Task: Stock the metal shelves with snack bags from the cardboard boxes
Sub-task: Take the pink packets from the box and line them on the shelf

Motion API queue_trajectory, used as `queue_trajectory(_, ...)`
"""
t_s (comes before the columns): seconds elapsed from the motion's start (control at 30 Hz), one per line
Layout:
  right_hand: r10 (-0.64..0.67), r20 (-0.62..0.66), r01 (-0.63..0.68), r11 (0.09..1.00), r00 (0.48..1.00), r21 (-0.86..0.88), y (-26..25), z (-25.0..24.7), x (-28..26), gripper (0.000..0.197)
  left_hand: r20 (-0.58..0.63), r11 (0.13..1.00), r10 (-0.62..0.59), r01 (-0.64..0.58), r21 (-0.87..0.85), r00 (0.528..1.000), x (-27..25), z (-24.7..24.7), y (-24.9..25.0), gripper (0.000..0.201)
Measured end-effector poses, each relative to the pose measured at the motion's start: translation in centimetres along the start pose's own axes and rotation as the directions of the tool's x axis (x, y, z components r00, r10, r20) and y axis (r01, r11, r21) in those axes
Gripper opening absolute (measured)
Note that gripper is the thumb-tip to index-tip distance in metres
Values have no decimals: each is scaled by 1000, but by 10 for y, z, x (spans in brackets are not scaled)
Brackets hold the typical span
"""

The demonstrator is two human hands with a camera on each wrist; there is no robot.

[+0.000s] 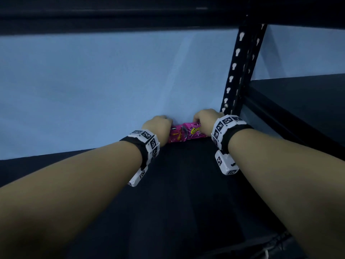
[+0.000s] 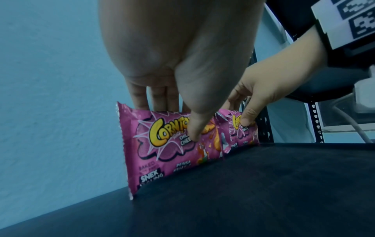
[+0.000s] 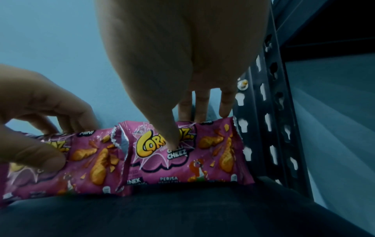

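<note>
Each hand (image 1: 157, 126) (image 1: 206, 118) pinches an upright pink snack bag (image 2: 162, 144) (image 3: 182, 152), long axes along the wall

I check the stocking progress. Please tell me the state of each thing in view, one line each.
left snack bag: upright against the wall, pinched by left hand
right snack bag: upright beside the post, pinched by right hand
shelf: holds both bags at the back

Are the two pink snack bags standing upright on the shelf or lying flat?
Upright. Both pink snack bags stand on their bottom edges against the wall at the back of the shelf, logos facing out.
</note>
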State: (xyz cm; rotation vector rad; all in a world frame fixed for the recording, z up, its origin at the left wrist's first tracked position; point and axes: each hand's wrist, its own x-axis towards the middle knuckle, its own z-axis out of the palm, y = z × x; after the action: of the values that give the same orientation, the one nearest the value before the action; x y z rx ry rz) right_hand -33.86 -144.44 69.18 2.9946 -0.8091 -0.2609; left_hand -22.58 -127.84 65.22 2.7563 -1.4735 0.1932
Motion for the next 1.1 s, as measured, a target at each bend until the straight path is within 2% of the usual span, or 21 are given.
queue_trajectory(0.13,1,-144,10,997,990,71,6,13,1,38,-50,993,-3,9,117,999,2,-1,5,37)
queue_trajectory(0.27,5,-297,24,995,955,96,14,20,-1,26,-153,993,-17,35,111,988,1,-4,10,38)
queue_trajectory(0.37,24,-354,14,995,935,103,19,22,-4,20,-141,997,-35,45,67,989,-1,-13,11,26)
queue_trajectory(0.5,61,-322,-15,990,945,141,21,25,-9,15,-60,997,-81,80,-10,995,-9,-17,9,12)
queue_trajectory(0.67,95,-215,-51,979,972,200,12,26,-19,11,-30,995,-76,74,-69,997,-27,-21,15,14)
queue_trajectory(0.77,100,-143,-70,976,985,207,0,24,-30,18,23,991,-108,110,-81,994,-49,-28,18,20)
queue_trajectory(0.87,51,-41,-44,985,998,167,-22,18,-52,25,109,989,-132,139,-58,985,-76,-35,15,26)
queue_trajectory(0.97,-52,34,46,987,998,156,-49,18,-80,33,192,974,-185,206,-93,964,-110,-37,8,29)
queue_trajectory(1.03,-108,8,102,962,994,254,-64,23,-98,40,233,961,-219,251,-117,947,-134,-36,-1,30)
queue_trajectory(1.1,-122,-56,134,926,991,352,-77,29,-120,38,246,945,-248,289,-150,937,-160,-35,-12,30)
